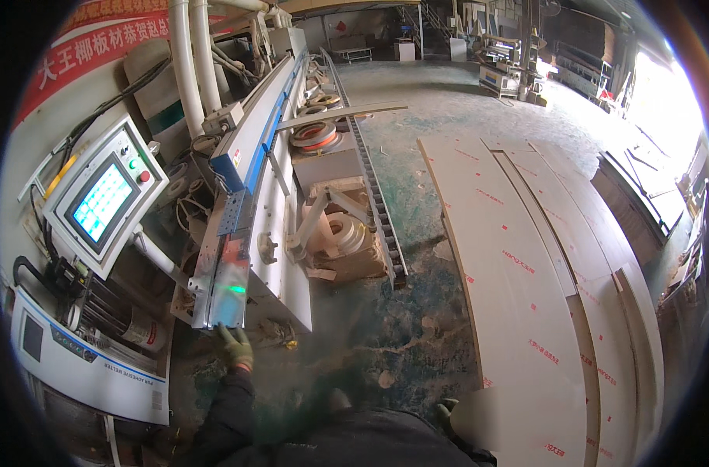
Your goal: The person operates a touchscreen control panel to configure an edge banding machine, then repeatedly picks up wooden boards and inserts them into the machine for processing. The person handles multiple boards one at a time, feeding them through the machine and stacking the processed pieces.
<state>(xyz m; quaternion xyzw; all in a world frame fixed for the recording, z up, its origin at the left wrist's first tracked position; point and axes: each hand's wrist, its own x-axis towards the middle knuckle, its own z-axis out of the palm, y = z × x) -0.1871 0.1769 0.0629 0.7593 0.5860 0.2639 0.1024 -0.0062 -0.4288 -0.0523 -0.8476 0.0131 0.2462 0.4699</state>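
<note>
My left hand (235,348), in a yellow-green glove, reaches with fingers apart to the near end of the metal bed (218,300) of a long white-and-blue machine (245,148), just touching or beside its edge. My right hand (450,414), gloved and low at the right, is partly hidden by my dark clothing and a blurred pale board piece (479,420); whether it grips that piece I cannot tell. Beside it lie long pale panels (502,280) with red print, stacked unevenly.
A control screen (101,204) and white melter unit (90,366) stand left. A roller rail (378,206) runs along the machine past coiled rolls (315,136), with a long strip (343,114) across it. Dark panels (635,191) lie right; machinery (502,66) stands at the back.
</note>
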